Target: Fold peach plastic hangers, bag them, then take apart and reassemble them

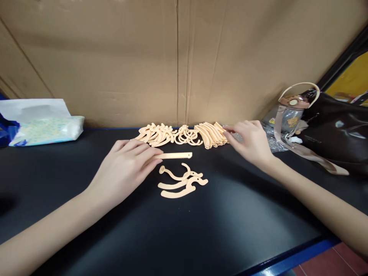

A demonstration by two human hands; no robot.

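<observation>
My left hand (129, 165) pinches one end of a straight peach-coloured strip (176, 155), which points right and has a small hole near its free end. My right hand (248, 140) is at the right end of a pile of long, slightly curved peach pieces (211, 135), thumb and fingertips close together; whether a piece is between them is too small to tell. Below the strip lie a curved piece with a round end (172, 175) and two hooked flat pieces (178, 193), partly overlapping. Left of the long pieces are a heap of ring-like curved pieces (186, 135) and a heap of hooked pieces (156, 135).
A pack of tissues (48, 128) lies at the far left of the black table (184, 237). At the right stand a clear bottle (290, 115) with a strap and a black bag (339, 130). Cardboard (129, 61) rises behind the table.
</observation>
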